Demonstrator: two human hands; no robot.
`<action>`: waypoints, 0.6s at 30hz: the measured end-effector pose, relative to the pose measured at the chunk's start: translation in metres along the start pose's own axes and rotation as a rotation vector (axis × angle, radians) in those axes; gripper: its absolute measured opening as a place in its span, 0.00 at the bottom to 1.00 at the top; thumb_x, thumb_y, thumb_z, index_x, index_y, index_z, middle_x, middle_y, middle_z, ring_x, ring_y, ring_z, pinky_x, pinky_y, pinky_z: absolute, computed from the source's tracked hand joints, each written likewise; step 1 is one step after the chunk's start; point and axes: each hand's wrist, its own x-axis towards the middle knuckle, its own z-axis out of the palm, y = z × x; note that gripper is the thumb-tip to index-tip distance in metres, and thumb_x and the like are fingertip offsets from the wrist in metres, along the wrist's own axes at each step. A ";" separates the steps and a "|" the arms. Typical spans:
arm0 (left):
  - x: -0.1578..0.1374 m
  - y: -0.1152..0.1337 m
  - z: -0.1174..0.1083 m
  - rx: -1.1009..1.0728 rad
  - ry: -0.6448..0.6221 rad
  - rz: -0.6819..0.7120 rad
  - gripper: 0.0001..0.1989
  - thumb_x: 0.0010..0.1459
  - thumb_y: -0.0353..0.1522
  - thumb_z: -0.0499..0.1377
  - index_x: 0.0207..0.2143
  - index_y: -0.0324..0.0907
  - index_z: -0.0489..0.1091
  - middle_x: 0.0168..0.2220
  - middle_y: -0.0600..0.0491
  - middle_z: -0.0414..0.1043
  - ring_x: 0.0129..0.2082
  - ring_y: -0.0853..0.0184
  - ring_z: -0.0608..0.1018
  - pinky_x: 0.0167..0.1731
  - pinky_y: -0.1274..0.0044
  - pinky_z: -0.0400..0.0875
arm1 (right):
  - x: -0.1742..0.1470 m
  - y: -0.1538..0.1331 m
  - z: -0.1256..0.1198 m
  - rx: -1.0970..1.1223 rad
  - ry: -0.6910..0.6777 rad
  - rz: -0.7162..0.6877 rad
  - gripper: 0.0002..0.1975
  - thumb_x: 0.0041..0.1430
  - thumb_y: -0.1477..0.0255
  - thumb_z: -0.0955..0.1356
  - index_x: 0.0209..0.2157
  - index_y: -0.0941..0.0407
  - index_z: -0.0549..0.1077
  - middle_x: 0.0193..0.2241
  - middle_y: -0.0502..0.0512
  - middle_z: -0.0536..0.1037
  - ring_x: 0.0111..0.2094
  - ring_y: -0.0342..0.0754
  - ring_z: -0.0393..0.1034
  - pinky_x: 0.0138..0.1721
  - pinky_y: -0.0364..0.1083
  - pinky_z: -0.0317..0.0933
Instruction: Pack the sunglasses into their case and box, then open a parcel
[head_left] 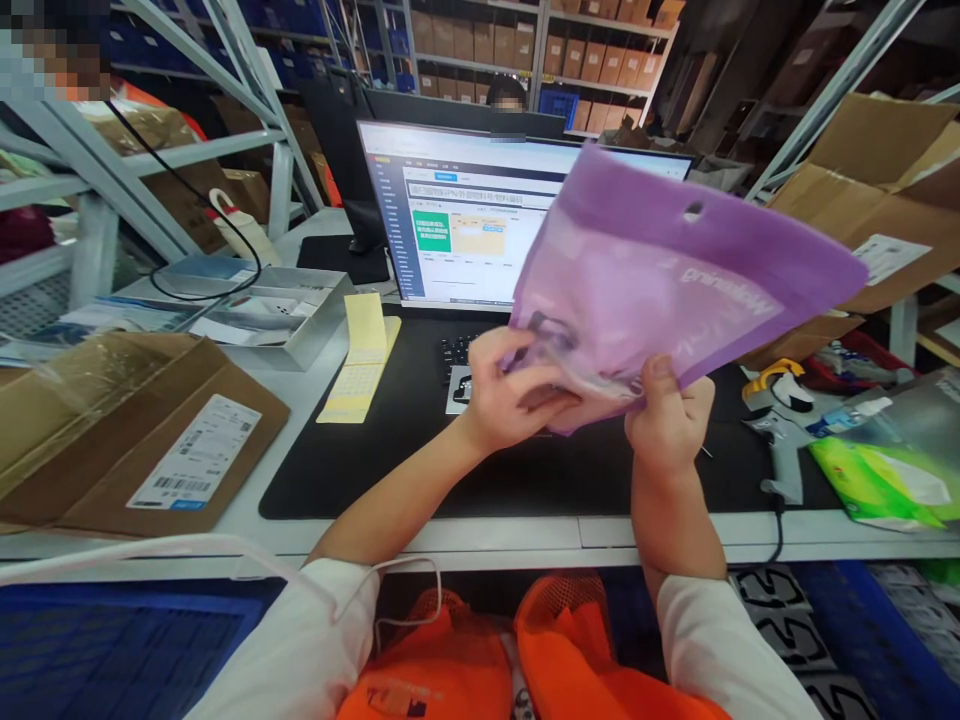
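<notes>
A purple, partly see-through plastic pouch hangs tilted in front of the monitor, above the black desk mat. Printed letters and a hang hole show on it, upside down to me; something small and dark shows through its lower left part. My right hand is closed on the lower edge, thumb on the near face. Fingers curled, my left hand grips the pouch's lower left side. Behind my left hand, the keyboard and a small white card with a dark drawing are partly hidden.
The lit monitor stands behind the pouch. An opened cardboard box, a grey tray and a yellow label pad lie left. A barcode scanner, tape dispenser and green tissue pack lie right.
</notes>
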 end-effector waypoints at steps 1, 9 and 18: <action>0.003 0.001 -0.002 -0.031 0.034 -0.075 0.33 0.48 0.59 0.70 0.46 0.47 0.75 0.54 0.44 0.66 0.58 0.50 0.70 0.57 0.60 0.69 | 0.005 0.005 -0.001 -0.007 0.047 -0.032 0.30 0.64 0.41 0.64 0.27 0.53 0.73 0.26 0.58 0.70 0.36 0.57 0.72 0.34 0.52 0.69; 0.027 -0.011 -0.017 -0.483 -0.649 -0.733 0.36 0.58 0.62 0.57 0.31 0.36 0.75 0.30 0.48 0.75 0.30 0.62 0.76 0.29 0.75 0.70 | 0.073 0.047 -0.007 0.162 0.156 -0.027 0.36 0.62 0.37 0.63 0.45 0.57 0.78 0.41 0.60 0.80 0.49 0.60 0.78 0.41 0.51 0.77; 0.028 -0.024 -0.011 -0.548 -0.198 -0.789 0.37 0.52 0.66 0.60 0.22 0.39 0.66 0.21 0.52 0.68 0.23 0.67 0.71 0.22 0.78 0.63 | 0.062 0.044 -0.001 0.186 -0.629 0.325 0.32 0.44 0.51 0.82 0.44 0.58 0.82 0.42 0.60 0.84 0.49 0.60 0.78 0.52 0.56 0.74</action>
